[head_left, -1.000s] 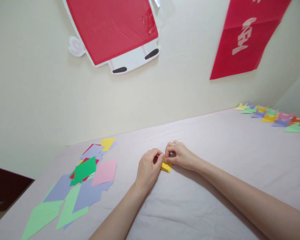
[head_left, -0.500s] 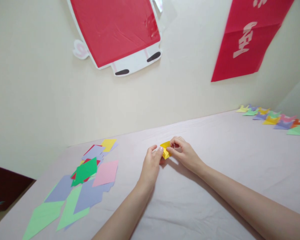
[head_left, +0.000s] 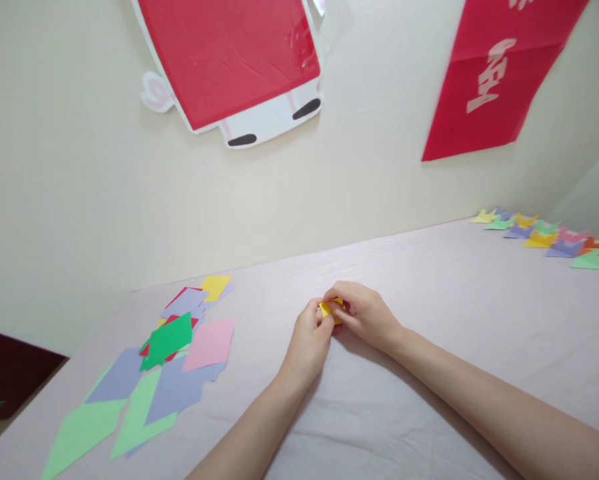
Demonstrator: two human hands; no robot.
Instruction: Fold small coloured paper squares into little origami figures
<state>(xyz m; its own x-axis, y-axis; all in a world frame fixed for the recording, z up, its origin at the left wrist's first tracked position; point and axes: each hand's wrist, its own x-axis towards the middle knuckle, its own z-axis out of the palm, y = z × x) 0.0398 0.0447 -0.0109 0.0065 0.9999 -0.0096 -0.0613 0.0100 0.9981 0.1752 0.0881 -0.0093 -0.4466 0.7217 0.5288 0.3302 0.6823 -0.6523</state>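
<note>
A small piece of folded yellow paper (head_left: 332, 310) is pinched between my two hands, just above the cloth-covered surface. My left hand (head_left: 309, 340) grips its left and lower side, thumb on top. From the right, my right hand (head_left: 366, 312) closes over its upper and right side with the fingertips. Much of the paper is covered by the fingers, so its exact folds cannot be made out.
Loose coloured paper sheets, with a green sheet (head_left: 169, 340) and a pink sheet (head_left: 210, 343) among them, lie at left. Rows of folded paper figures (head_left: 540, 238) stand at far right. A wall with red decorations (head_left: 234, 60) rises behind the pale cloth (head_left: 429, 287).
My right hand has shifted over the paper's top, and my left fingers have closed in. The yellow paper, which showed an open raised flap, now looks flatter and is more covered.
</note>
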